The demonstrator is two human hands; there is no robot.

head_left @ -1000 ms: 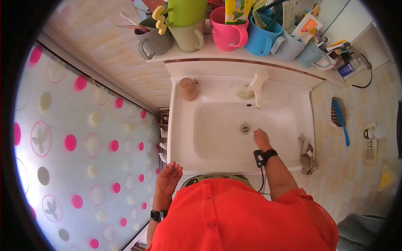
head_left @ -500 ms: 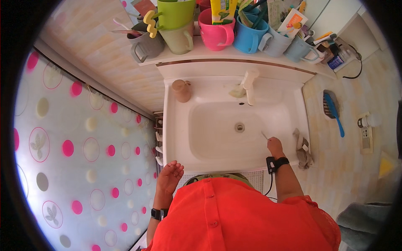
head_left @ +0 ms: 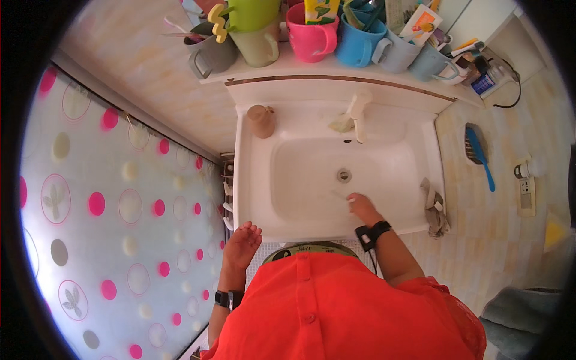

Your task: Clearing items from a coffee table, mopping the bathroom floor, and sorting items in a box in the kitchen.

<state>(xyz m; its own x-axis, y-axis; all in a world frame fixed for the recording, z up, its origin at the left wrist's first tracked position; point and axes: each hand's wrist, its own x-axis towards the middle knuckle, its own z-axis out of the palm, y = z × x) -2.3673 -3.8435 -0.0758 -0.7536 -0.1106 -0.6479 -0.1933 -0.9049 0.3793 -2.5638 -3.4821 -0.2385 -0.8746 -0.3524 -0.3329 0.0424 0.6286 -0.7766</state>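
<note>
My right hand (head_left: 362,206) is over the lower right part of the white sink (head_left: 288,186), below the drain (head_left: 344,176), pinched on a thin pale stick (head_left: 339,195) that is blurred. My left hand (head_left: 242,245) hangs palm up by the sink's front left corner, fingers loosely bent, holding nothing. A white tap (head_left: 359,117) stands at the back of the sink, a brown cup (head_left: 261,121) at its back left corner. A greyish cloth (head_left: 435,207) lies on the right rim.
A shelf (head_left: 270,78) above holds several mugs (head_left: 311,42) with brushes and tubes. A dotted frosted panel (head_left: 120,228) runs along the left. On the right wall are a blue brush (head_left: 480,156) and a socket (head_left: 526,198). Grey fabric (head_left: 516,318) is at lower right.
My right hand moved right and down, then swung back left with the thin stick, which is faint and smeared now. My left hand shows only a slight shift.
</note>
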